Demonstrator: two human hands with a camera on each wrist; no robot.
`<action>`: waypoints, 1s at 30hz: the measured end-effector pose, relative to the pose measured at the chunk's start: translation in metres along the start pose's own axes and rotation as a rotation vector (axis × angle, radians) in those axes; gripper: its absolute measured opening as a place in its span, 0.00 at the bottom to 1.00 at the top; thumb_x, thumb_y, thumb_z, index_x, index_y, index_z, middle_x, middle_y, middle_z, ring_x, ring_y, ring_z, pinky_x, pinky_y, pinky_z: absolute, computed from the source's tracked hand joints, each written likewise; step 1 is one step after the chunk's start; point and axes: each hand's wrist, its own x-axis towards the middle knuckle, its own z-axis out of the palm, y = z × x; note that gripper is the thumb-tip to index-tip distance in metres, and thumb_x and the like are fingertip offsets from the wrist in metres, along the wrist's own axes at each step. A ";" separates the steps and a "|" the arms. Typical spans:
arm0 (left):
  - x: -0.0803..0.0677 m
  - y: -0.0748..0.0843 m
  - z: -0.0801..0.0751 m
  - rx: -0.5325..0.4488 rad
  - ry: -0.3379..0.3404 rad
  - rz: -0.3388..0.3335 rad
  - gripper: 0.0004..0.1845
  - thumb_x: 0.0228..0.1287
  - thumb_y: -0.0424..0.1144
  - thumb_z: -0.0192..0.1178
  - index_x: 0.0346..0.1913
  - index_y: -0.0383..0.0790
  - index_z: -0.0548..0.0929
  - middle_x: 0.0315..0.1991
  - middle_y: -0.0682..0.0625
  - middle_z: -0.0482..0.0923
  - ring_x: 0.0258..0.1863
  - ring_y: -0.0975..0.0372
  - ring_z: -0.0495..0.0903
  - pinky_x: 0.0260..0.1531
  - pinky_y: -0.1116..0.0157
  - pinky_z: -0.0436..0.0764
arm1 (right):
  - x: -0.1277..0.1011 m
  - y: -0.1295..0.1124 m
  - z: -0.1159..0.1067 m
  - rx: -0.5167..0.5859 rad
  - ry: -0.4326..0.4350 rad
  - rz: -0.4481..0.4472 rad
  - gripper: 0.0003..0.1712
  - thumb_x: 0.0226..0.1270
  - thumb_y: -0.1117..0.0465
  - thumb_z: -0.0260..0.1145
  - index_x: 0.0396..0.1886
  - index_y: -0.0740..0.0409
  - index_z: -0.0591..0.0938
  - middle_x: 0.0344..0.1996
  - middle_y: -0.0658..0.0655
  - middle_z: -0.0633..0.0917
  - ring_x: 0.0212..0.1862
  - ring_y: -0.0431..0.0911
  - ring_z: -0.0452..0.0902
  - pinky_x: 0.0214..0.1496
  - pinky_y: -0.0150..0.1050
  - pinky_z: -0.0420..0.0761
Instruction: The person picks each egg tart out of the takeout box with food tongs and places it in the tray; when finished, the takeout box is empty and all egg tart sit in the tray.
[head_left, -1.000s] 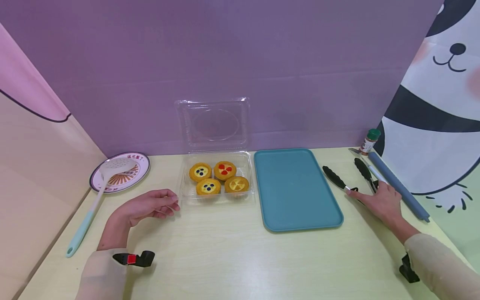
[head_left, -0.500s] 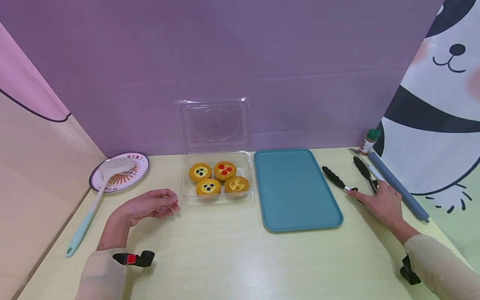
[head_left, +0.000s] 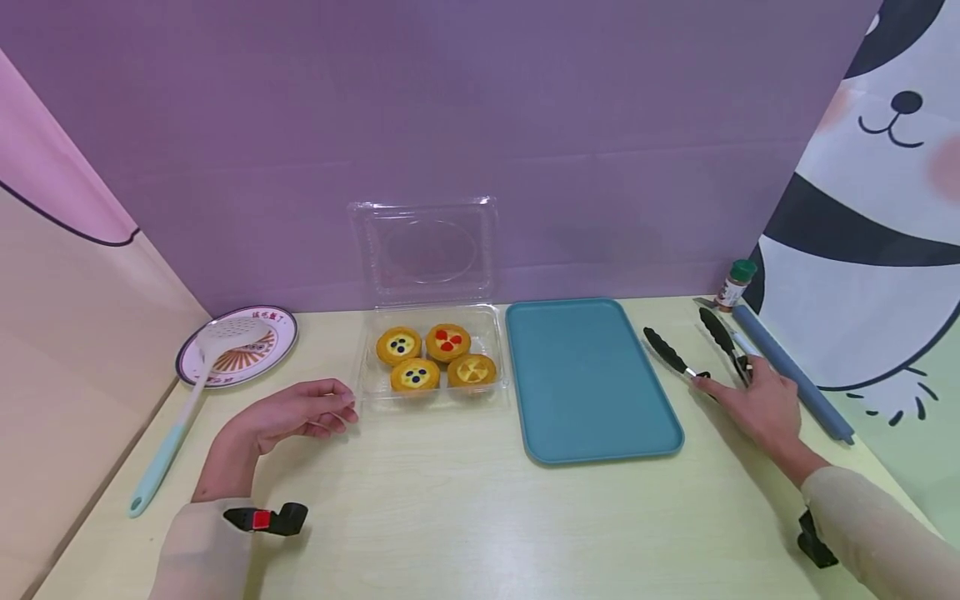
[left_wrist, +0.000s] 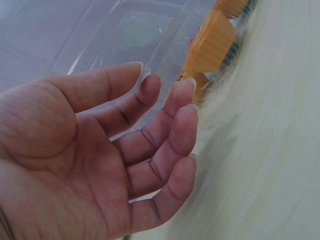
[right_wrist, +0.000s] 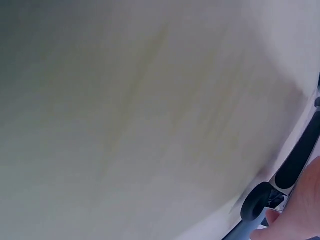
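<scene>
In the head view my right hand (head_left: 762,410) grips a pair of tongs (head_left: 667,351) with black ends, to the right of the blue tray (head_left: 600,379). The two arms of the tongs are spread apart and point away from me. The right wrist view catches only part of the tongs (right_wrist: 298,155) and of the holding hand (right_wrist: 295,212) at its right edge. My left hand (head_left: 303,412) holds nothing, its fingers loosely bent, just left of a clear plastic box (head_left: 491,329). Inside that box, its lid raised, sit several tarts (head_left: 415,374) with fruit-like toppings.
A skimmer (head_left: 161,467) with a pale green handle leans on a patterned plate (head_left: 282,354) at the left. Beyond the tongs lie a long blue bar (head_left: 795,375) and a thin knife-like tool (head_left: 744,343). A green-capped jar (head_left: 734,286) stands at the back right.
The tongs have shifted slightly left and up in the head view, with the right hand still around them. The left hand has stayed in place.
</scene>
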 end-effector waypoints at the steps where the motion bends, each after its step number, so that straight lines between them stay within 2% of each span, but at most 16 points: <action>1: 0.000 0.000 0.000 0.000 0.001 -0.002 0.21 0.75 0.49 0.56 0.53 0.32 0.74 0.45 0.47 0.83 0.42 0.57 0.81 0.45 0.62 0.81 | 0.000 0.000 0.000 0.009 0.005 0.001 0.60 0.59 0.27 0.64 0.73 0.69 0.61 0.59 0.75 0.74 0.62 0.75 0.60 0.53 0.66 0.68; 6: 0.002 -0.002 -0.001 0.005 0.011 -0.009 0.22 0.74 0.50 0.56 0.54 0.32 0.74 0.46 0.45 0.83 0.42 0.56 0.81 0.45 0.62 0.81 | 0.002 -0.005 -0.007 0.056 0.025 -0.012 0.59 0.61 0.28 0.62 0.75 0.67 0.59 0.59 0.75 0.74 0.62 0.73 0.62 0.54 0.66 0.68; 12: 0.002 -0.004 -0.003 0.008 0.006 0.000 0.22 0.75 0.50 0.56 0.54 0.32 0.74 0.45 0.46 0.83 0.42 0.57 0.81 0.45 0.62 0.81 | 0.011 -0.019 -0.021 0.127 0.049 -0.050 0.48 0.64 0.29 0.61 0.70 0.58 0.67 0.59 0.71 0.77 0.56 0.66 0.73 0.46 0.59 0.72; 14: 0.002 -0.004 -0.003 0.009 -0.001 0.007 0.22 0.75 0.50 0.55 0.54 0.32 0.74 0.45 0.46 0.83 0.42 0.57 0.81 0.45 0.62 0.81 | 0.013 -0.024 -0.026 0.158 0.043 -0.055 0.46 0.65 0.29 0.61 0.71 0.55 0.67 0.63 0.70 0.75 0.59 0.66 0.72 0.49 0.60 0.72; 16: 0.001 -0.003 -0.003 0.010 -0.006 0.012 0.22 0.75 0.50 0.55 0.54 0.31 0.74 0.46 0.46 0.83 0.42 0.57 0.81 0.45 0.62 0.81 | 0.014 -0.029 -0.030 0.189 0.038 -0.058 0.47 0.65 0.30 0.61 0.75 0.52 0.65 0.65 0.69 0.75 0.57 0.66 0.77 0.48 0.55 0.75; 19: 0.001 -0.003 -0.003 0.009 -0.008 0.013 0.20 0.75 0.49 0.55 0.53 0.33 0.75 0.46 0.46 0.83 0.42 0.57 0.81 0.45 0.62 0.81 | 0.015 -0.038 -0.037 0.234 0.032 -0.067 0.51 0.64 0.30 0.62 0.79 0.49 0.59 0.69 0.68 0.72 0.49 0.61 0.86 0.42 0.44 0.80; 21: 0.001 -0.003 -0.002 0.008 -0.007 0.014 0.20 0.76 0.49 0.54 0.52 0.33 0.75 0.45 0.47 0.83 0.42 0.57 0.81 0.45 0.62 0.81 | 0.015 -0.044 -0.040 0.251 0.031 -0.076 0.52 0.62 0.29 0.63 0.80 0.46 0.58 0.69 0.67 0.72 0.42 0.59 0.88 0.36 0.36 0.79; 24: 0.002 -0.003 -0.002 0.009 -0.004 0.017 0.19 0.76 0.49 0.54 0.52 0.34 0.75 0.45 0.48 0.83 0.42 0.57 0.81 0.45 0.62 0.81 | 0.013 -0.057 -0.043 0.251 0.028 -0.113 0.51 0.62 0.30 0.65 0.79 0.44 0.59 0.71 0.67 0.70 0.57 0.62 0.82 0.49 0.50 0.83; 27: 0.002 -0.003 -0.001 0.011 -0.006 0.022 0.19 0.76 0.49 0.54 0.52 0.34 0.76 0.45 0.48 0.83 0.42 0.57 0.80 0.44 0.62 0.80 | 0.012 -0.070 -0.042 0.216 0.028 -0.172 0.50 0.62 0.31 0.66 0.78 0.44 0.61 0.73 0.66 0.68 0.69 0.66 0.68 0.61 0.69 0.71; 28: 0.002 -0.003 -0.001 0.009 -0.006 0.021 0.18 0.76 0.48 0.54 0.52 0.34 0.76 0.45 0.48 0.83 0.42 0.57 0.80 0.44 0.62 0.80 | 0.012 -0.075 -0.042 0.201 0.029 -0.194 0.51 0.61 0.30 0.66 0.78 0.45 0.62 0.73 0.66 0.69 0.71 0.67 0.64 0.63 0.71 0.67; 30: 0.002 -0.003 -0.001 0.006 -0.009 0.021 0.18 0.76 0.48 0.54 0.52 0.35 0.76 0.45 0.48 0.83 0.42 0.57 0.80 0.44 0.62 0.80 | 0.012 -0.083 -0.038 0.161 0.032 -0.238 0.52 0.59 0.29 0.67 0.77 0.45 0.63 0.72 0.65 0.69 0.71 0.66 0.65 0.63 0.71 0.66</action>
